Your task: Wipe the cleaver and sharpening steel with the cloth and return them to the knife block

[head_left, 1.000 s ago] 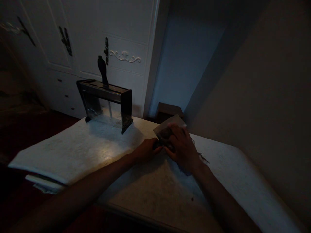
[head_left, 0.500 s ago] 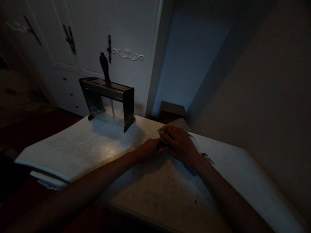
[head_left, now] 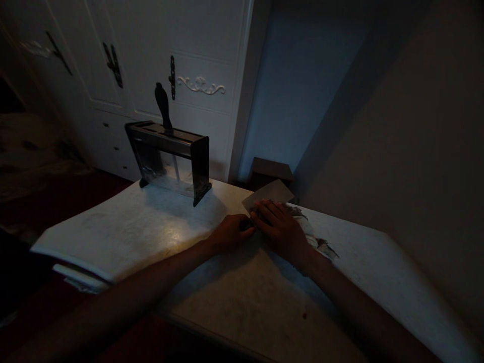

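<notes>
A cleaver with a broad, flat grey blade points away from me over the far table edge. My left hand is closed round its dark handle, which is mostly hidden in the fist. My right hand is bent over the lower part of the blade, on a pale cloth with dark printed patterns. This cloth hangs out from under the palm and wrist. How firmly the right fingers pinch the blade is hard to see in the dim light.
A dark-framed knife stand with clear panels and an upright black handle is at the table's back left. Behind it rises a white wardrobe. Under everything lies the pale tabletop. A brown box sits beyond the far edge.
The right hand and cloth have slid down the blade towards the handle, so more of the blade shows. The left hand has barely moved. The view has shifted slightly.
</notes>
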Demonstrator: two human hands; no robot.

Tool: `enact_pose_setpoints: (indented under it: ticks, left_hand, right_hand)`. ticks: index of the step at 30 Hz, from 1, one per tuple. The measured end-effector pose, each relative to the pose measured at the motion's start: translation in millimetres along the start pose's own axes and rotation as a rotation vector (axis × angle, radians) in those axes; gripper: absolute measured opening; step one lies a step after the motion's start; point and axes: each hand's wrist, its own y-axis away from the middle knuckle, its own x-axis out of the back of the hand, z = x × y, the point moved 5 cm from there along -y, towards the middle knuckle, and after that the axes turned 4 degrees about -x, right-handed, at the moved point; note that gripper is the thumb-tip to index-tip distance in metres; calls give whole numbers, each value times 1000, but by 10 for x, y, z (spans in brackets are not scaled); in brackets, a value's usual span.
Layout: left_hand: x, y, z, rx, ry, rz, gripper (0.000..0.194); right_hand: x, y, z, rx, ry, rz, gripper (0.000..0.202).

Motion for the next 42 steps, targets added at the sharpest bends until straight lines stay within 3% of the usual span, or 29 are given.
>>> enact_pose_setpoints:
  ticks: [7, 11, 16, 22, 25, 29, 36, 42]
  left_hand:
    - [15, 20, -27, 6, 63, 52, 27]
    - [47, 30, 3, 12, 63, 74, 26]
    - [176, 49, 11, 32, -11, 107, 24]
    - [241, 55, -28, 42, -82, 102, 31]
    - [202, 55, 8, 6, -96, 48, 30]
    - [159, 74, 82, 4, -180, -7, 27]
    - [109, 95, 135, -22, -360, -108, 26]
    - [100, 96, 141, -65, -370, -121, 27]
  right_hand:
    - [73, 55, 49, 64, -43, 0, 35]
    - [75, 55, 108, 29, -38, -39, 44]
    - [80, 58, 271, -37, -86, -45, 39]
    - [277, 63, 463, -239, -186, 161, 49]
    - [380, 8, 411, -243, -221, 260, 55]
    - [401, -117, 192, -113, -214, 347, 58]
    - [156, -213, -145, -33, -52, 188, 38]
    - [134, -196, -89, -56, -22, 125, 41]
